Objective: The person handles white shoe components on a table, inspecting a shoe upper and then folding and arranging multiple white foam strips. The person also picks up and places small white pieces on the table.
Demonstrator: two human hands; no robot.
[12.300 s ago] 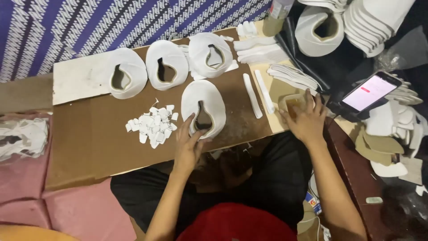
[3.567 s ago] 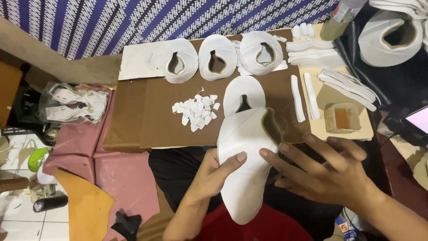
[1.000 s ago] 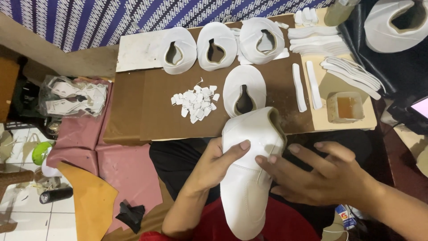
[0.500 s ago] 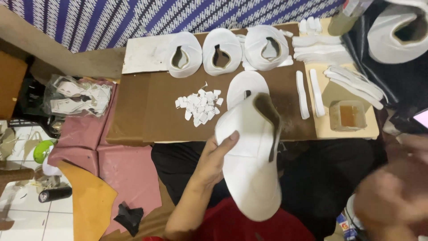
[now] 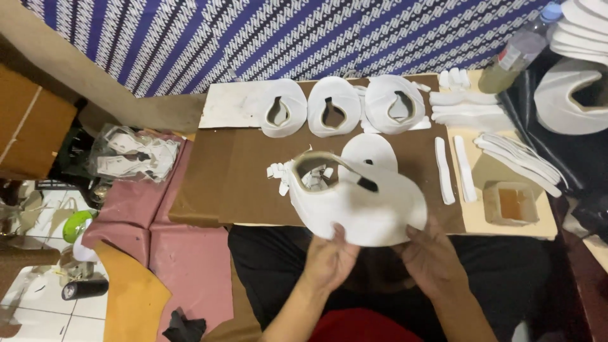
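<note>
A: What's far left?
B: A clear bag [image 5: 134, 157] of white pieces, too crumpled to read.
A: And the hands?
B: Left hand [image 5: 330, 259] and right hand [image 5: 432, 256] both clasp the white upper [image 5: 356, 201] from below, fingers closed on its lower edge, held above the board [image 5: 228, 183].
A: Behind it?
B: It hides most of 1 flat upper [image 5: 370, 152] and the scraps [image 5: 278, 174].
A: Far right?
B: Bottle [image 5: 516, 50], top cut off.

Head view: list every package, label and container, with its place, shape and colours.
Plastic bottle: top right, clear, blue cap, pale label band.
Clear plastic bag: left of the board, holds white cut pieces.
Small open box: right on the board, square, tan, orange-brown inside.
Black can: floor, lower left, lying down.
</note>
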